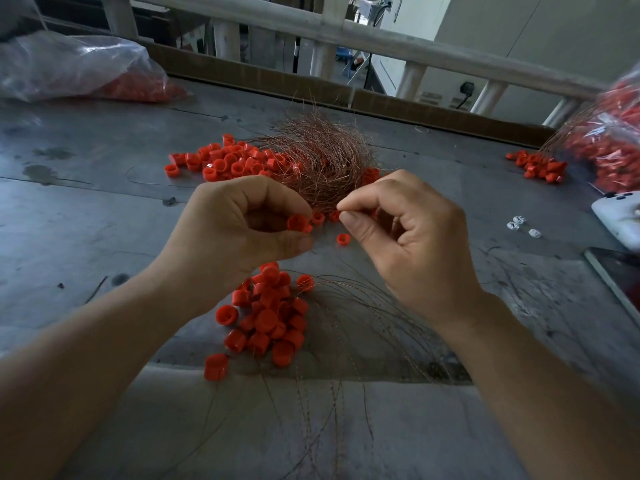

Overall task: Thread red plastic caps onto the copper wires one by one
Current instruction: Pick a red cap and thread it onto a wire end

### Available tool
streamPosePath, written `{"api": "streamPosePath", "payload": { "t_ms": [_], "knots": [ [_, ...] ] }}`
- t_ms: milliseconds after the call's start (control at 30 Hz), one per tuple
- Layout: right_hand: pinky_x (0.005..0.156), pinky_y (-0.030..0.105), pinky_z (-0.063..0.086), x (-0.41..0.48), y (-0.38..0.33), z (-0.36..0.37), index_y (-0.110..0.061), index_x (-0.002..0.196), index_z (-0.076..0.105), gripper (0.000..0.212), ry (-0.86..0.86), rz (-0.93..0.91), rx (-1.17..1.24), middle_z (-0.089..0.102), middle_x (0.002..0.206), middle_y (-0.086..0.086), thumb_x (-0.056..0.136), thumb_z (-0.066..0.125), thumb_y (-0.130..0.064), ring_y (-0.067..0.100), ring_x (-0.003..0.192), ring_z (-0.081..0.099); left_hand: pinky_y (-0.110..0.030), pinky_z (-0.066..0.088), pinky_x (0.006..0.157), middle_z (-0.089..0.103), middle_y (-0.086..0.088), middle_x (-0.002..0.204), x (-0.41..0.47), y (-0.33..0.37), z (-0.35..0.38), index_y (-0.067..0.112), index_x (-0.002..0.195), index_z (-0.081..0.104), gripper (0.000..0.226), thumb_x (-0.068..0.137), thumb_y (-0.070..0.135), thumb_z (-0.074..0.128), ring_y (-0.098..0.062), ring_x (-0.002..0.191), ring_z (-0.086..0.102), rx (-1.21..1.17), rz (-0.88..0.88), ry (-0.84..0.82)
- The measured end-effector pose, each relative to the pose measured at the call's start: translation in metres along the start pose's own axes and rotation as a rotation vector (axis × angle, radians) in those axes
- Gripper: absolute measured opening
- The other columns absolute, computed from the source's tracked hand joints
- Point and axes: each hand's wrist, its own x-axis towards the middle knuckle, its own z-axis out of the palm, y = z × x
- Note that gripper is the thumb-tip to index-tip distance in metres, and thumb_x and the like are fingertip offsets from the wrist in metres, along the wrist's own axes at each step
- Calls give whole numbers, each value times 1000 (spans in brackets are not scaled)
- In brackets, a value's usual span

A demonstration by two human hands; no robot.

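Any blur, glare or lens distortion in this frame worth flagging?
Head view: left hand, right hand and pinched red cap sharp; bag of caps at right edge smeared; glare on plastic bag far left; railing bowed by wide-angle distortion.

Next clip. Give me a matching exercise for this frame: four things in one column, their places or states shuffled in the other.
1. left hand
2. clear bag
3. white device
4. copper wire bundle

A. far left of the table
B. grips a red cap
C. tangled mound, mid-table
D. right edge, partly cut off

Pairs: 1-B, 2-A, 3-D, 4-C
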Motion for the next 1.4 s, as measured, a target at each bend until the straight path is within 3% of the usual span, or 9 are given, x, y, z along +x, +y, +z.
{"api": "streamPosePath", "payload": {
  "t_ms": [300,867,1167,1400],
  "knots": [
    [63,3,34,-1,-2,1,-5,79,68,3,-16,17,3,55,76,-6,79,65,-3,-6,68,47,-12,51,69,72,13,79,-1,0,-1,22,80,67,28,53,15,68,-2,74,67,-44,9,-36],
    [62,4,34,-2,-3,3,-6,79,68,3,-51,37,26,57,75,-4,79,65,-5,3,67,50,-10,50,62,72,13,77,-3,6,0,24,84,67,31,53,23,66,-3,64,67,-123,8,-86],
    [62,7,35,-2,-7,2,-9,79,68,4,-81,73,75,60,74,0,79,64,-7,10,70,53,-14,52,63,73,3,79,-3,2,-2,16,79,67,28,51,12,70,-8,72,69,-122,-12,-101],
    [60,6,34,-4,-10,5,-6,77,69,5,-162,92,129,57,72,-5,77,65,-9,-2,66,48,-15,53,62,73,5,76,-4,3,-2,24,75,69,29,46,25,72,-7,70,69,-149,0,-94]
  ]
}}
